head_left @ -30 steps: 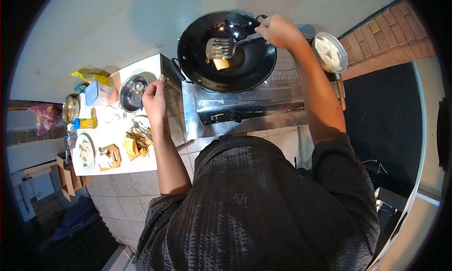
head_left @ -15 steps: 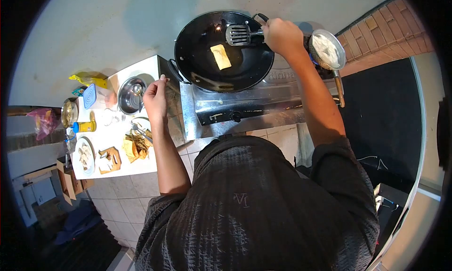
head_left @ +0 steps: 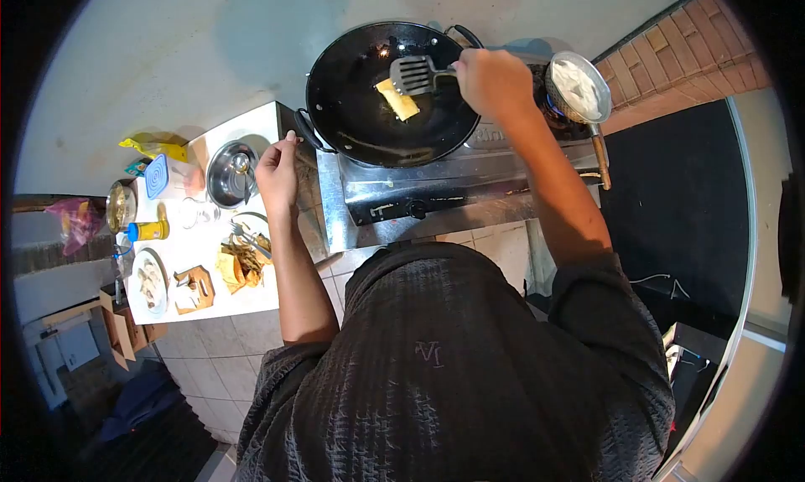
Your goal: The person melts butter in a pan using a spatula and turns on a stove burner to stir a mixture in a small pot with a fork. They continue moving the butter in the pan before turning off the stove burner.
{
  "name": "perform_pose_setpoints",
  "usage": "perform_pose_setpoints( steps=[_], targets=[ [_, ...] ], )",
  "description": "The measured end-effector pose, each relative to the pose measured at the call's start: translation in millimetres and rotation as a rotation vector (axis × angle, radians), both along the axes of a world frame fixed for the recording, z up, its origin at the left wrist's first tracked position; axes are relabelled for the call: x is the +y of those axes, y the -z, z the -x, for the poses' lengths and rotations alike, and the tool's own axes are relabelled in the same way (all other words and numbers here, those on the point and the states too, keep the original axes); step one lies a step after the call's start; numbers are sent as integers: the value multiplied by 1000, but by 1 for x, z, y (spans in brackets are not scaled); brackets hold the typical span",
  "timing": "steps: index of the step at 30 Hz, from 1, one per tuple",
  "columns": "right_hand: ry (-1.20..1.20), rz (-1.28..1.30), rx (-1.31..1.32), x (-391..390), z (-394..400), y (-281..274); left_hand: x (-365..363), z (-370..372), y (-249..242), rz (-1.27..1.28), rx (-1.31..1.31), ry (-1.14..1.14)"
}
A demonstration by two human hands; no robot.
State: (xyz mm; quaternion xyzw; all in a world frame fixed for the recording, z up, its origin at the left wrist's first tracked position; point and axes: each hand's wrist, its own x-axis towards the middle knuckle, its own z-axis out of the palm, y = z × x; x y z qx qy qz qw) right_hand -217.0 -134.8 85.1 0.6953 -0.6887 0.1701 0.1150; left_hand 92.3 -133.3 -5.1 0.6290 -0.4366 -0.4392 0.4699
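Note:
A slotted metal spatula [head_left: 412, 75] is held by its handle in my right hand [head_left: 496, 84]. Its blade is inside the black wok [head_left: 348, 117], at the upper right edge of a flat yellow piece of food [head_left: 401, 104]. My left hand [head_left: 277, 173] is closed, thumb and fingertips together, just left of the wok's left handle [head_left: 314, 131]. Whatever it may be pinching is too small to name. The metal bowl [head_left: 223, 178] with a spoon in it lies close beside that hand.
The wok sits on a metal stove [head_left: 377, 189]. At right is a strainer of white food [head_left: 579, 90] with a wooden handle. The white table [head_left: 205, 247] holds a yellow jar [head_left: 151, 231], a plate [head_left: 137, 285] and a lidded container [head_left: 172, 176].
My right hand and the spatula have moved left and slightly down, bringing the blade to the yellow piece. That piece has turned a little and shifted right. The left hand is nearly still.

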Motion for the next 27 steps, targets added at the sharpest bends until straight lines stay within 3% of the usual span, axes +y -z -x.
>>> perform_pose_setpoints(
  steps=[7,16,27],
  targets=[
    [28,96,-36,-3,10,4,0,3,-1,0,21,6],
    [-61,-26,-93,6,-6,16,-2,4,2,24,18,1],
    [95,35,-32,4,9,14,0,5,2,-3,31,5]
  ],
)
